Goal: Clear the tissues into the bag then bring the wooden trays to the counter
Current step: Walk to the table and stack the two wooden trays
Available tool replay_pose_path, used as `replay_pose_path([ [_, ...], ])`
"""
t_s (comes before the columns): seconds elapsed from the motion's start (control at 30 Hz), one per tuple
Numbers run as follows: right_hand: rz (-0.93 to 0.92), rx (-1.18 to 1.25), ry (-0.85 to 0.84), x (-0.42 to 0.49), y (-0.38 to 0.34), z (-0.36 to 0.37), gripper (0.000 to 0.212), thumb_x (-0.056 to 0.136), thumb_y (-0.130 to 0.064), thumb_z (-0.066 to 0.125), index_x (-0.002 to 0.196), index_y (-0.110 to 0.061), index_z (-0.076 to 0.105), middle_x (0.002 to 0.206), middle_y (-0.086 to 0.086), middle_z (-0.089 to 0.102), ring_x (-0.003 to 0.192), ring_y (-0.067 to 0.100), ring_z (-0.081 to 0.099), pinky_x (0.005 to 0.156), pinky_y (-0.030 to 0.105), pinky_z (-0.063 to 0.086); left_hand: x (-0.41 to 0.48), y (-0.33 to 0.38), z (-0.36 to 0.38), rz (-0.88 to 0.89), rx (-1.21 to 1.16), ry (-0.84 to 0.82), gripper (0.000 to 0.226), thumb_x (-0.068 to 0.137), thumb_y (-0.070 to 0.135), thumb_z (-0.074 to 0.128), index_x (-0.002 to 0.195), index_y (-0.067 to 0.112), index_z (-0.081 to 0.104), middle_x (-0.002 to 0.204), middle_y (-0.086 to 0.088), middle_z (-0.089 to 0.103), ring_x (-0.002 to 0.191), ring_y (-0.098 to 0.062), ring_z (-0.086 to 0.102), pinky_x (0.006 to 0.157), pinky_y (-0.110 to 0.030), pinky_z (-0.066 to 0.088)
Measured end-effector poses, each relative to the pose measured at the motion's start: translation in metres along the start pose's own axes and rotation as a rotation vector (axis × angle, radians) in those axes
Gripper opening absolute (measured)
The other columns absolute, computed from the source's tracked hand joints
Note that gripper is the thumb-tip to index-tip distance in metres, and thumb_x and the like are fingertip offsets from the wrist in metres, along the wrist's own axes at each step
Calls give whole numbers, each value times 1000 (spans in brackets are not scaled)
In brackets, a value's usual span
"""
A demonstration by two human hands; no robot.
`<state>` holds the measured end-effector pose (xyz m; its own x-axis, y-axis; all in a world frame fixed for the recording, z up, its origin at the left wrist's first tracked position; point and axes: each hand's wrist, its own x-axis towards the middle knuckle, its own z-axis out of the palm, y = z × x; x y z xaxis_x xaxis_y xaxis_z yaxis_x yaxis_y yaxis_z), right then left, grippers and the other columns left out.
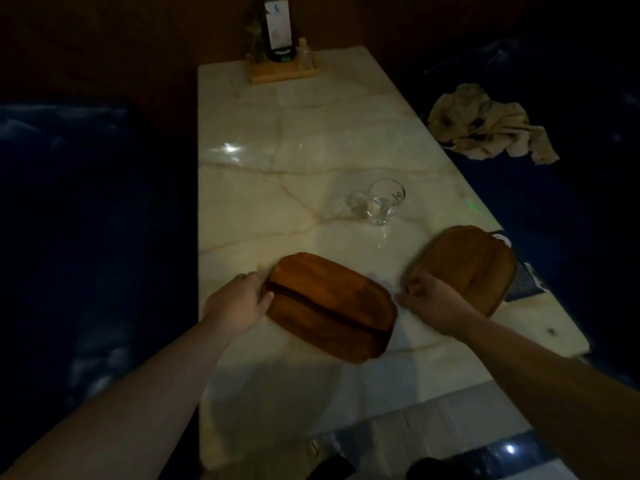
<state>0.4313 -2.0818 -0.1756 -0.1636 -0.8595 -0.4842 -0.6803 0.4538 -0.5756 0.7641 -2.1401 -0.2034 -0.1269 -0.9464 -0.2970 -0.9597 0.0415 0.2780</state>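
The left hand [239, 299] has its fingers clamped on the near oval wooden tray's [332, 306] nine-o'clock rim. The right hand [433, 303], fingers curled on the second wooden tray [467, 265] at three o'clock, could knock the clear glass [382, 202] at twelve.

Near wooden tray [332, 306]: brown, rounded rectangle, centre ridge, flat on table, lying diagonally. Second wooden tray [464, 265]: lighter brown, blurred, to right, near table's right edge.
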Motion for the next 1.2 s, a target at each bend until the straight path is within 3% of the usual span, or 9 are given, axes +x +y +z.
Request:
replay_pose_path([
  [0.13,77,14,-69,13,4,11,47,86,-40,66,117,-7,55,89,7,60,79,22,55,67,35,44,26,-12,7,-45,-23,-48,56,87,54,46,127,14,48,126,-10,58,111,-28,56,89,-42,50],
  [0.3,173,11,-163,23,7,12,48,88,-40,65,119,-6,53,105,22,66,85,31,65,60,35,47,48,-15,16,-96,-82,-93,58,88,50,49,131,11,48,128,-13,59,115,-31,56,94,-40,48],
  [0.5,265,66,-219,36,13,21,55,89,-38,63,133,-8,48,109,14,64,90,26,66,63,35,54,66,-14,30,-185,-344,-153,39,87,42,57,103,8,65,105,-11,69,98,-31,63,84,-39,50],
  [0.57,294,101,-236,39,12,27,49,90,-35,63,128,-6,51,108,14,63,92,25,65,66,37,56,69,-13,35,-186,-354,-154,37,88,39,58,105,7,66,107,-12,68,99,-31,62,85,-38,49],
  [0.7,311,173,-201,43,12,41,34,92,-28,59,117,-5,57,105,14,63,91,26,64,70,38,58,74,-15,44,-214,-415,-154,45,86,36,63,118,4,61,116,-16,65,105,-32,61,88,-36,47],
  [0.83,357,350,-175,40,11,45,23,94,-15,56,113,-2,58,99,11,61,85,24,60,77,38,56,76,-14,46,-201,-481,-130,23,85,25,65,92,3,66,89,-17,68,84,-33,64,75,-41,50],
  [0.93,389,408,-198,36,13,46,14,92,-11,57,104,-4,60,97,14,62,84,26,60,80,40,55,72,-17,49,-183,-517,-90,14,86,15,65,81,2,65,82,-20,67,79,-34,64,67,-39,46],
  [1.1,374,427,-135,30,23,42,18,93,-14,56,111,-16,52,106,13,61,85,23,58,69,34,49,62,-21,56,-218,-581,-60,13,85,10,67,91,0,64,90,-19,68,82,-27,61,67,-31,38],
  [1.2,325,455,-54,29,32,32,16,92,-14,57,109,-14,56,108,12,61,89,25,58,69,34,49,57,-11,56,-246,-649,-31,10,85,11,67,89,4,61,91,-20,67,81,-30,63,69,-36,47],
])
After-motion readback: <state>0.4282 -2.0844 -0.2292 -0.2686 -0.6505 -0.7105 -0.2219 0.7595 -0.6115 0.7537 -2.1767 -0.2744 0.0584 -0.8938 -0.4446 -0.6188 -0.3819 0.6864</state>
